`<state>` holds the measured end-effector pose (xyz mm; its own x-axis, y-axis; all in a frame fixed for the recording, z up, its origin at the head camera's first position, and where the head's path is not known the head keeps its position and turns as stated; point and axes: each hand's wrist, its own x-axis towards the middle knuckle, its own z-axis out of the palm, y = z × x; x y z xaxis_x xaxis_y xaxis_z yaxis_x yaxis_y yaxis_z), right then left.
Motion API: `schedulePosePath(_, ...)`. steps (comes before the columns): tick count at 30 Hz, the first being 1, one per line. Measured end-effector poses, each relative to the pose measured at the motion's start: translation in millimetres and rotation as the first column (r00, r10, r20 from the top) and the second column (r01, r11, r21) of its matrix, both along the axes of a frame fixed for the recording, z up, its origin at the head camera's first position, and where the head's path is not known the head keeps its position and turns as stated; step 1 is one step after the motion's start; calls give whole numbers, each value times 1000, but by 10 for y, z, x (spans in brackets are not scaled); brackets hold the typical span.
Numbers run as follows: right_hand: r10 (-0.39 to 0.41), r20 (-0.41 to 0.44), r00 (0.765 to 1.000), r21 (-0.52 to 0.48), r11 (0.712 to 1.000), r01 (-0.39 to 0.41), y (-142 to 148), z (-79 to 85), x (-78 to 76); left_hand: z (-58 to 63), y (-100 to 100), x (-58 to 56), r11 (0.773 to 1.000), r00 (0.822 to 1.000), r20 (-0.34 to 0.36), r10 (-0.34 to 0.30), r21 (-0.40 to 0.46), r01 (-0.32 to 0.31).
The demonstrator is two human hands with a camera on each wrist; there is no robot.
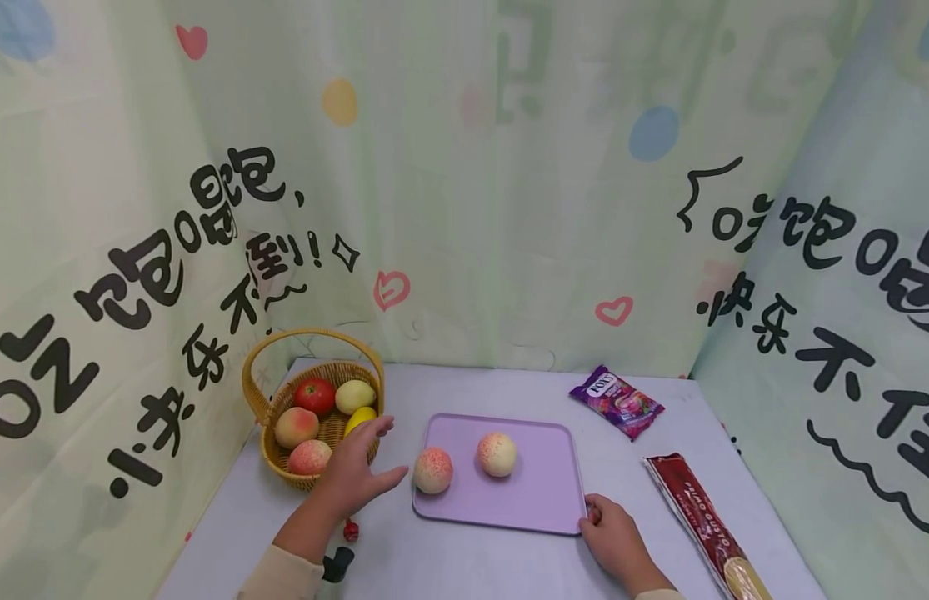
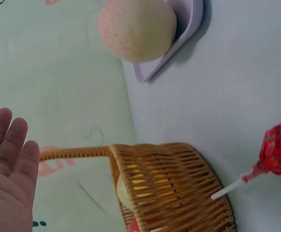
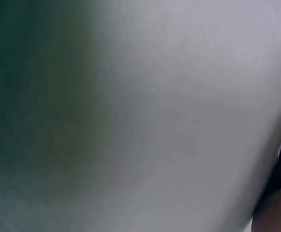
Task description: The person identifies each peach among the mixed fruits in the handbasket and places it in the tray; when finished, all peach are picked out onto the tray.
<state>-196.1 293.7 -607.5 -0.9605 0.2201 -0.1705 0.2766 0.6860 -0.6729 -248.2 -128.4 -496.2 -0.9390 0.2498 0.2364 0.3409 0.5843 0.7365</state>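
My left hand (image 1: pixel 353 471) is held with fingers and thumb spread between the wicker basket (image 1: pixel 282 473) and a pinkish-white peach (image 1: pixel 433 471) on the left edge of the purple tray (image 1: pixel 539 492). Nothing is between its fingers; in the left wrist view its open palm (image 2: pixel 9 188) faces the camera. A second peach (image 1: pixel 496 454) lies near the tray's middle. At the tray's front right corner, my right hand (image 1: pixel 616 535) pinches the rim. The right wrist view shows mostly a blurred pale surface, with part of the fingers (image 3: pixel 280 208) at its right edge.
The basket holds peaches, a red round fruit (image 1: pixel 315 397) and yellow fruits (image 1: pixel 355 397). A red lollipop (image 2: pixel 278 150) lies by the basket. On the right are a purple snack bag (image 1: pixel 617 402) and a long dark red packet (image 1: pixel 704 525). Printed curtains surround the table.
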Motion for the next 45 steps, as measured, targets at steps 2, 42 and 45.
schedulePosePath(2,0,1,1000,2,1000,0,3,2,-3,8,-40,-26,1000,1000,6,10,-7,-10)
schedulePosePath(42,30,-76,997,52,998,-26,7,1,36,-145,-716,-407,976,970,166,178,-158,-152)
schedulePosePath(45,27,-62,998,44,999,-24,3,4,31,-171,-751,-430,972,962,197,191,-173,-158)
